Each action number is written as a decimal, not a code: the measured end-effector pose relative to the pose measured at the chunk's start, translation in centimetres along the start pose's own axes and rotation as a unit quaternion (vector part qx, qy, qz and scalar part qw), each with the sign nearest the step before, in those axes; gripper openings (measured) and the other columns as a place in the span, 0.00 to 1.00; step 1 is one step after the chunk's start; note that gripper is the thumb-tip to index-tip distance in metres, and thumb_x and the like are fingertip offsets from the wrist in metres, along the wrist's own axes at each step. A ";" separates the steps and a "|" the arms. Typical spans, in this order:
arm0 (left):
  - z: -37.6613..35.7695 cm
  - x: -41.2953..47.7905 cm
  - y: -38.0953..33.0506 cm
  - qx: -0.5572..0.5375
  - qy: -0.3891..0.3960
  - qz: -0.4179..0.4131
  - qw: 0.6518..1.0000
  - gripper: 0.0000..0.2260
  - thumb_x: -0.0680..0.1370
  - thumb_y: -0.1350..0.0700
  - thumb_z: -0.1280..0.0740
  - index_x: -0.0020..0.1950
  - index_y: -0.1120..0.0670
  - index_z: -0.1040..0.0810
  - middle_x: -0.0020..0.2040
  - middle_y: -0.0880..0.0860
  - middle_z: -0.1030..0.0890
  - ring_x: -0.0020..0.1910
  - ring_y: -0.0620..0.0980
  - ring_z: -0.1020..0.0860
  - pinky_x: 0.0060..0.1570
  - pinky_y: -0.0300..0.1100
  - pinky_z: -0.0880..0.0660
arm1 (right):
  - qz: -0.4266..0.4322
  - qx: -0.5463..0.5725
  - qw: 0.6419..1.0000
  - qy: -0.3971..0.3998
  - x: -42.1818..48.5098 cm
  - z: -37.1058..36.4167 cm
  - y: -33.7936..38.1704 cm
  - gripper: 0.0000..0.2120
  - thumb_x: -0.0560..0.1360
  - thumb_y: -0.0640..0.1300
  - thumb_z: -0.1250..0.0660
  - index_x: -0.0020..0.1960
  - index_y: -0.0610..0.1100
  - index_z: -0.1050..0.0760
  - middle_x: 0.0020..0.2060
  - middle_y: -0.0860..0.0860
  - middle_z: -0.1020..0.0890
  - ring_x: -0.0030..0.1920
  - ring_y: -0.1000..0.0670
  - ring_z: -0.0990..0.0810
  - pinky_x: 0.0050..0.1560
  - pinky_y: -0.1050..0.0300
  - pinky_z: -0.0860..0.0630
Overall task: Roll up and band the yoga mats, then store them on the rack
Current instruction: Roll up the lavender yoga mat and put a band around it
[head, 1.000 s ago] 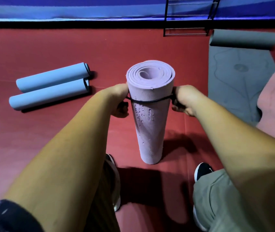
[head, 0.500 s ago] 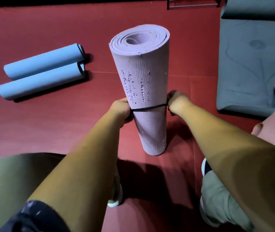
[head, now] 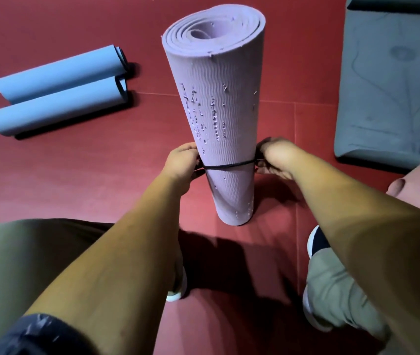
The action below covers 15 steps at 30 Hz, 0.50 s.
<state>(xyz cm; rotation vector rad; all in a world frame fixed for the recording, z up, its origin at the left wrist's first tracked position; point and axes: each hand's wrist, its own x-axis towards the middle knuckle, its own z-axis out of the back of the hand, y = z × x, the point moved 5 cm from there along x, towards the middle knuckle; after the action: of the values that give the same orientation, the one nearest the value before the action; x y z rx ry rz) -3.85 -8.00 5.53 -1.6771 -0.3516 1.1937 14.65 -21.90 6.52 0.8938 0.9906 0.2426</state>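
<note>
On red floor, left hand and right hand pinch band round upright lilac mat

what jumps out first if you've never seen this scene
The lilac rolled mat stands on end in the middle of the red floor, a black band stretched round its lower part and gripped by the left hand and right hand. Two blue rolled mats lie side by side at left, and a grey mat lies spread out at right.
</note>
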 end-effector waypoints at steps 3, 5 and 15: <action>-0.1 -1.5 -0.6 -0.039 0.076 -0.001 0.996 0.11 0.62 0.67 0.35 0.41 0.56 0.21 0.40 0.57 0.28 0.40 0.58 0.36 0.47 0.45 0.29 | -0.027 0.070 0.997 0.020 -1.0 0.2 -0.1 0.09 0.80 0.35 0.38 0.49 0.44 0.21 0.42 0.49 0.19 0.37 0.51 0.21 0.42 0.51 0.16; -0.5 -2.8 -0.9 -0.054 0.116 0.012 0.992 0.13 0.58 0.64 0.38 0.39 0.53 0.23 0.39 0.54 0.29 0.38 0.54 0.37 0.47 0.45 0.33 | -0.035 0.045 0.997 0.045 -2.1 0.2 0.1 0.07 0.72 0.42 0.33 0.50 0.47 0.20 0.51 0.49 0.20 0.51 0.46 0.20 0.57 0.39 0.20; -2.0 -3.4 0.4 0.045 0.083 -0.002 0.996 0.42 0.71 0.75 0.46 0.75 0.37 0.29 0.63 0.45 0.17 0.57 0.51 0.23 0.60 0.52 0.23 | -0.032 0.022 0.998 0.058 -2.2 -1.8 -0.7 0.28 0.71 0.33 0.34 0.70 0.48 0.25 0.68 0.50 0.25 0.67 0.46 0.26 0.52 0.30 0.19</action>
<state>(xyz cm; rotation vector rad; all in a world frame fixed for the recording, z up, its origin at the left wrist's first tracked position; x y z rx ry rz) -3.93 -11.62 7.07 -1.6822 -0.1950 1.0438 11.84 -22.63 6.93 0.8947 1.1332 0.2216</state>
